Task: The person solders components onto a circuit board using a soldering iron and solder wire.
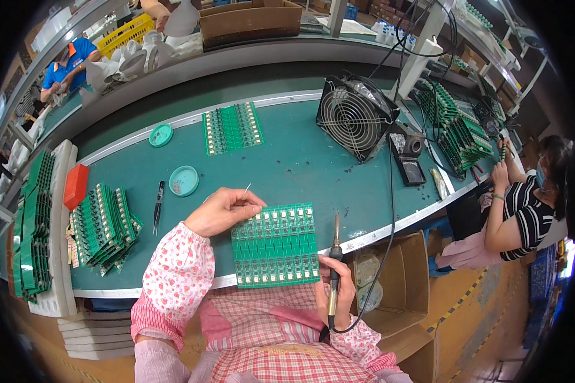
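A green circuit board panel (276,246), with rows of white parts along its far and near edges, is at the table's front edge before me. My left hand (218,212) is closed at its far left corner, thumb and fingers pinched together. A short, thin silvery wire (248,188) sticks up from these fingers. My right hand (342,288) grips a soldering iron (335,258) with its tip pointing away from me, right of the panel. Fingers of that hand also touch the panel's near right corner; their exact hold is partly hidden.
Another panel (233,129) lies farther back, near two round green dishes (184,181). Left are tweezers (158,205), stacked boards (102,226) and a red box (76,186). A black fan (354,118) and soldering stand (407,159) stand right. The iron's cord (393,210) crosses there. A co-worker (524,204) sits right.
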